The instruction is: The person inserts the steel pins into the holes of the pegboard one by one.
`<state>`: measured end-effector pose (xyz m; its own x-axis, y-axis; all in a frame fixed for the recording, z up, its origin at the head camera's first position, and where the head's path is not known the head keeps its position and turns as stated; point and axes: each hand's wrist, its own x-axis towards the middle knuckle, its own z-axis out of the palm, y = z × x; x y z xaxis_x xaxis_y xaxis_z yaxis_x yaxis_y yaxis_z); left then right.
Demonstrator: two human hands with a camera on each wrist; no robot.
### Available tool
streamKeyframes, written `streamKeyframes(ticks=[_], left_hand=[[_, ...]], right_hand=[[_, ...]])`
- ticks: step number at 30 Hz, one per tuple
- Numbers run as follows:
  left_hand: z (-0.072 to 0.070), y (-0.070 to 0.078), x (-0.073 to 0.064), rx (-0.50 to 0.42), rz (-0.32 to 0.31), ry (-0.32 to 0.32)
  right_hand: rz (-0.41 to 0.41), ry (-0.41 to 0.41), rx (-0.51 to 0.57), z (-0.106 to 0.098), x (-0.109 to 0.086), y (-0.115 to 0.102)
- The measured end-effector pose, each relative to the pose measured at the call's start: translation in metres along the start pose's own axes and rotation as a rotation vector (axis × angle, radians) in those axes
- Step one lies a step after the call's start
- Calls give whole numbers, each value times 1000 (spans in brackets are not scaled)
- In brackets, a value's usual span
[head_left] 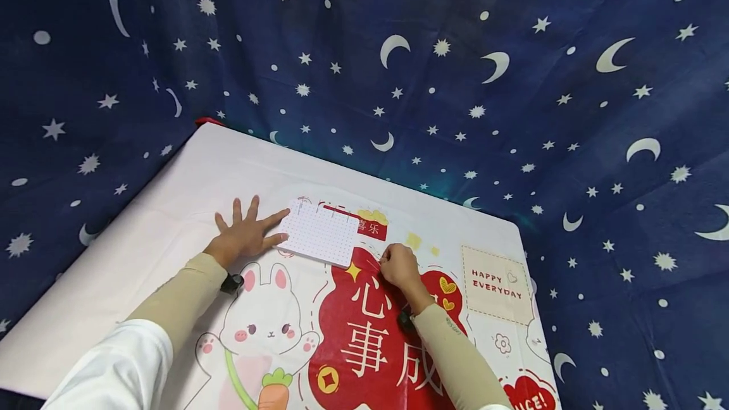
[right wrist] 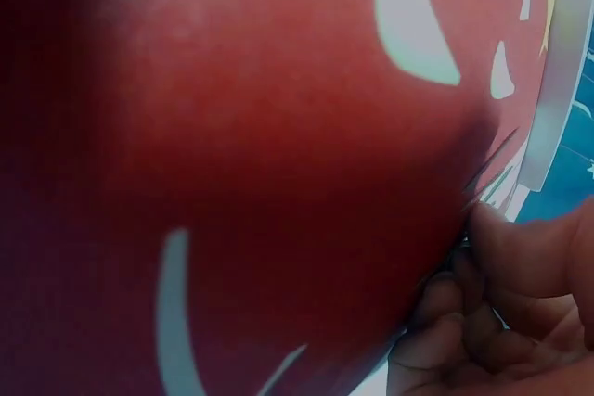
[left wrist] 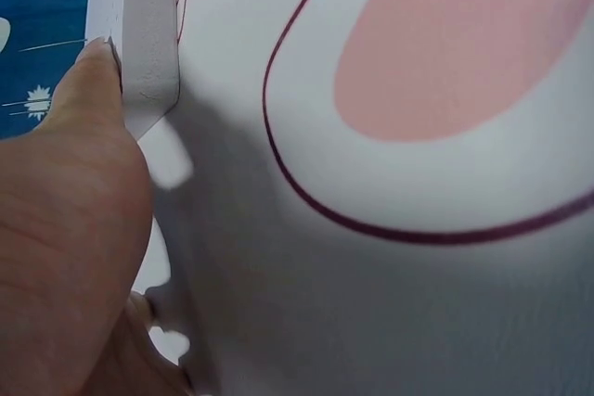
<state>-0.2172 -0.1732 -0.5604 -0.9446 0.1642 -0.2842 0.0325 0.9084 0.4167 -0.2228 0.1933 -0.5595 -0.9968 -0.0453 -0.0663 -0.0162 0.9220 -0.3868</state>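
A white board with a grid of small dots lies on the printed table cover. Several thin needles stand upright along its far side; in the left wrist view, needles stick out of the board's face. My left hand is spread flat on the cover, its thumb and forefinger touching the board's left end. To the right of the board, my right hand has curled fingers low over the red print. Thin dark needle-like pieces show at its fingertips, pinched there; their lower parts are hidden.
The table cover carries a printed rabbit, red patches and lettering. A printed beige square is at the right. Dark blue cloth with moons and stars hangs behind and beside the table.
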Motion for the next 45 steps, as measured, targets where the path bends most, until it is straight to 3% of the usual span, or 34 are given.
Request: streamKeyframes(ticks=[8, 14, 22, 27, 31, 38, 45], left_hand=[[-6, 2, -2, -7, -3, 14], [-5, 3, 1, -27, 2, -9], [-2, 2, 0, -23, -3, -6], [-4, 2, 0, -9, -1, -4], [-6, 3, 1, -11, -1, -4], [-2, 3, 1, -13, 10, -13], [0, 2, 2, -6, 5, -15]], right_hand=[[-71, -40, -29, -5, 4, 0], [-4, -19, 60, -4, 7, 2], [-28, -58, -16, -1, 8, -2], [12, -27, 82, -3, 7, -1], [-10, 9, 116, -4, 7, 0], [68, -53, 188, -7, 3, 2], [67, -84, 336, -12, 3, 2]])
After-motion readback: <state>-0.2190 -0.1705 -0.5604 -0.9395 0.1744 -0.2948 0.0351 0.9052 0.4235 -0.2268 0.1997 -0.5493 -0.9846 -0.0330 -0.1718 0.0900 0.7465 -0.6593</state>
